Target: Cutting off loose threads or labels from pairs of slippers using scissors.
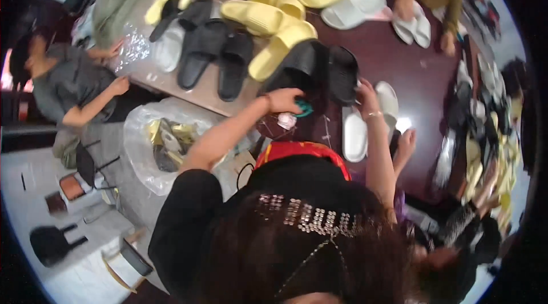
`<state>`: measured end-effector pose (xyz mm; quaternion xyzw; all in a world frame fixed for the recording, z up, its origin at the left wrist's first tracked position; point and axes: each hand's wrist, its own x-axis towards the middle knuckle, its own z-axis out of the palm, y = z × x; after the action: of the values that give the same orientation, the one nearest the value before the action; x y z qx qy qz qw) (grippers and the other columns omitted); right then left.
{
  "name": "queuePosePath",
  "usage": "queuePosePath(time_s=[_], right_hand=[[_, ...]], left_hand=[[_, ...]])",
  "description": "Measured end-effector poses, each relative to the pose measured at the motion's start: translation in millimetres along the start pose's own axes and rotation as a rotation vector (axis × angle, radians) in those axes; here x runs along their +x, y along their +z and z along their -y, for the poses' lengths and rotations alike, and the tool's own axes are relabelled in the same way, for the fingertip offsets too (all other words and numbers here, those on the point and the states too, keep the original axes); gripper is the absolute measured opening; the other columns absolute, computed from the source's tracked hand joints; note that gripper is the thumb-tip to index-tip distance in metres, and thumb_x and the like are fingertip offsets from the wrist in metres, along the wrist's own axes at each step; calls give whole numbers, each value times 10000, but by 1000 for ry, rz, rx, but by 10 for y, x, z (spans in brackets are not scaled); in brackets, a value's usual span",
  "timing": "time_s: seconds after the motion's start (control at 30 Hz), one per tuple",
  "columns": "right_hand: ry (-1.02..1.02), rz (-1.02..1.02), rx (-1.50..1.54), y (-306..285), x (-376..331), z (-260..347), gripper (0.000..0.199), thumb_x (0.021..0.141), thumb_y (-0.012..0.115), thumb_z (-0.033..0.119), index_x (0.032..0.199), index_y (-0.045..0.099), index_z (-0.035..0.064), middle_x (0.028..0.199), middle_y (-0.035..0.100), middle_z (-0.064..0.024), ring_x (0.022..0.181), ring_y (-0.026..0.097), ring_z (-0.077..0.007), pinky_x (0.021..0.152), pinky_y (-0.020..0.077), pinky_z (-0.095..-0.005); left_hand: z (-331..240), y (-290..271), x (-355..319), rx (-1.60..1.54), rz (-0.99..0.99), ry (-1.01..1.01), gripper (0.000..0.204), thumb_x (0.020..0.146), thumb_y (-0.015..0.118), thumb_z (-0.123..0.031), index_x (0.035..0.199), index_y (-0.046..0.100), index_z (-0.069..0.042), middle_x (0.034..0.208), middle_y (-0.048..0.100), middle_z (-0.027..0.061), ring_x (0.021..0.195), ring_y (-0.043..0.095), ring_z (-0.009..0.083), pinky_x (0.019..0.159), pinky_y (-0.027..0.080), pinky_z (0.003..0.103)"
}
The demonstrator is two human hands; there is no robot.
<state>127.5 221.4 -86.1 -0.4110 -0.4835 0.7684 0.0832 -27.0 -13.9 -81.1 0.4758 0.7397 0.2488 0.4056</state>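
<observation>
While the left hand (285, 101) curls its fingers round a small green item (304, 108), the right hand's (368, 98) fingers, partly bent, touch the black slipper (343, 78) on the counter (425, 78), apparently steadying it; grip unclear. White slippers (355, 137) lie side by side, probably keeping mates together.

You stand at a dark, glossy table (425, 67) spread with slippers, your left hand (287, 101) at a small green item (304, 109) and your right hand (368, 98) touching the edge of a black slipper (343, 73). Two white slippers (355, 138) lie just beside your right forearm, while yellow slippers (282, 50) crowd beyond. At left, a clear plastic bag (137, 133) gapes near a seated co-worker (74, 84); at upper right, another person's hand (404, 4) reaches a pale pair (421, 27).
</observation>
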Motion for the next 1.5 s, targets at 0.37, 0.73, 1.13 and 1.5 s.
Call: queuePosePath(time_s=[0.37, 0.73, 1.13, 1.5], right_hand=[[-458, -186, -364, -75, 16, -1049, 684, 635, 511, -3, 1268, 272, 95, 1039, 496, -167, 886, 522, -285, 750, 438, -341], [-7, -76, -1001, 144, -720, -645, 745, 646, 590, 134, 1289, 214, 106, 1147, 418, -267, 971, 498, -367, 780, 429, -423], [-554, -181, -1339, 320, -31, -195, 632, 661, 560, 70, 1245, 326, 134, 1159, 405, -179, 935, 500, -381, 773, 440, -426], [-441, -192, -1373, 415, -125, -444, 627, 644, 562, 85, 1229, 350, 159, 1185, 385, -146, 974, 489, -360, 773, 444, -416]], left_hand=[[171, -411, -1105, -672, 4, -59, 597, 678, 630, -111, 1215, 377, -44, 758, 539, 6, 653, 500, 83, 552, 421, 234], [-21, -405, -91, 476, -748, -224, 430, 683, 639, -215, 1040, 448, -72, 710, 584, 151, 672, 576, 309, 573, 423, 384], [176, -427, 84, 247, -862, -68, 426, 655, 686, -227, 991, 480, -65, 737, 596, 143, 720, 580, 277, 648, 413, 364], [747, -523, -233, -125, -997, -363, 476, 631, 715, -205, 1019, 476, -66, 824, 592, 151, 775, 583, 284, 660, 435, 352]])
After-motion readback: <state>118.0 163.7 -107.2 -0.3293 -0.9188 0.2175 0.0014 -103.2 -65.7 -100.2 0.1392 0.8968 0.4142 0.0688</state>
